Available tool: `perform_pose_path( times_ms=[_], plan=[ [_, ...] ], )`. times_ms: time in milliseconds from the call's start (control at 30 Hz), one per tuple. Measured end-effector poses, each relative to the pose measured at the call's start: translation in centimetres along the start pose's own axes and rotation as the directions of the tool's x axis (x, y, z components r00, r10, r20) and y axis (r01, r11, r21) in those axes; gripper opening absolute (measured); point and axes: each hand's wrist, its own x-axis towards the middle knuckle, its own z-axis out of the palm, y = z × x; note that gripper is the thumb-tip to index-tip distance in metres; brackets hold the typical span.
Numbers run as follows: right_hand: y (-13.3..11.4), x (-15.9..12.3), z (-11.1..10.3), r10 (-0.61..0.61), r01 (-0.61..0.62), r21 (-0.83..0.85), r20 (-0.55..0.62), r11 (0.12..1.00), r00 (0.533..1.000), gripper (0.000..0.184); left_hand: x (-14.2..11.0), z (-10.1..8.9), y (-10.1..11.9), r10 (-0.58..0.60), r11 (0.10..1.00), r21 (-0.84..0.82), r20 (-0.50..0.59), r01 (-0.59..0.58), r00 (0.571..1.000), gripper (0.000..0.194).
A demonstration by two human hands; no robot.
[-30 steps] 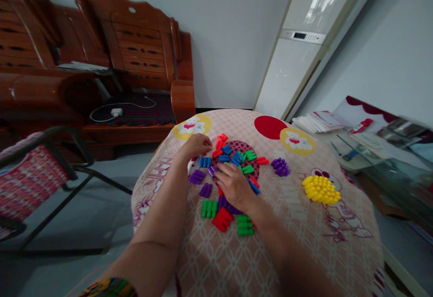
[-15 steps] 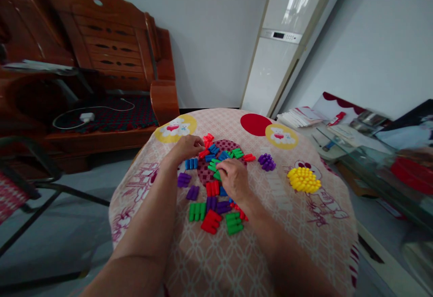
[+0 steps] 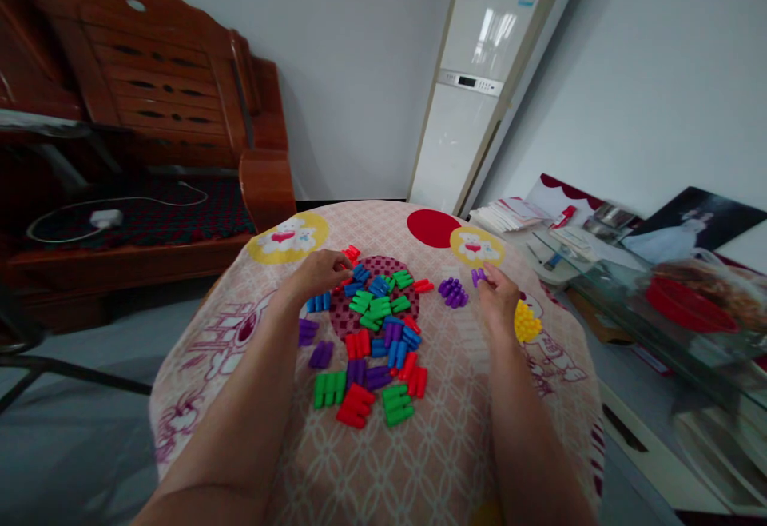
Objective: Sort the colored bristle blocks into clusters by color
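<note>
With twelve o'clock pointing away from us, a broad stretch of patterned tablecloth (image 3: 359,478) lies nearest, at six; more cloth separates the heap from our right forearm (image 3: 527,422). The cloth's rim curves beyond our left forearm (image 3: 245,414) at nine. In front we count two green blocks (image 3: 329,389) with one red block (image 3: 355,406) between them, then two purple blocks (image 3: 322,355) towards nine. The middle blocks crowd too closely to count surely. One yellow pile (image 3: 528,322) sits at three, beside our right wrist. At two, our right hand (image 3: 498,298) has thumb and fingers clamped on one small purple piece (image 3: 478,276), held at the fingertips just beside one purple bunch (image 3: 453,292). At eleven, our left hand (image 3: 320,274) bends its fingers near a blue block (image 3: 360,272); we cannot tell whether they grip. Farthest stand one wooden bench (image 3: 161,94) at ten and one tall white cabinet (image 3: 461,142) at one.
</note>
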Motion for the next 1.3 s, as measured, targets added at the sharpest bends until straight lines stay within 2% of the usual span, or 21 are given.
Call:
perform_pose_path(
  times_ms=[100,233,433,800,1000,1167,1233,1300],
  plan=[
    [1.2,-0.2,0.7,-0.002,0.003,-0.016,0.051,1.000,0.999,0.039,-0.1,0.1,0.1,0.016,1.000,0.004,0.023,-0.016,1.000,0.035],
    [1.7,-0.1,1.4,0.023,-0.020,-0.077,0.034,0.997,0.999,0.036,-0.2,0.2,0.1,0.009,1.000,-0.021,0.032,-0.008,0.999,0.035],
    [1.4,-0.3,1.4,-0.047,0.057,-0.172,0.060,0.983,0.997,0.037,0.1,0.5,0.2,0.030,0.999,0.024,0.015,-0.030,0.999,0.034],
    [1.4,-0.9,2.1,-0.037,0.046,-0.296,0.035,0.954,0.999,0.021,0.1,0.5,0.3,0.058,0.998,0.030,0.007,-0.058,0.998,0.034],
    [1.0,-1.4,2.5,-0.087,0.126,-0.399,0.113,0.908,0.990,0.022,0.1,0.5,0.0,0.053,0.998,0.029,0.020,-0.053,0.998,0.032],
    [-0.9,-1.6,1.9,-0.136,0.156,-0.411,0.078,0.898,0.988,0.028,-0.2,0.4,0.1,0.028,0.999,0.030,0.010,-0.028,1.000,0.030],
    [-2.6,-2.0,1.9,-0.204,0.221,-0.331,0.086,0.917,0.975,0.028,-0.3,0.4,0.2,0.012,0.999,0.032,0.002,-0.012,1.000,0.030],
    [-4.9,-2.8,2.3,-0.294,0.322,-0.202,0.158,0.925,0.943,0.028,-0.4,0.3,0.4,0.003,1.000,0.031,0.005,-0.003,1.000,0.030]
  ],
)
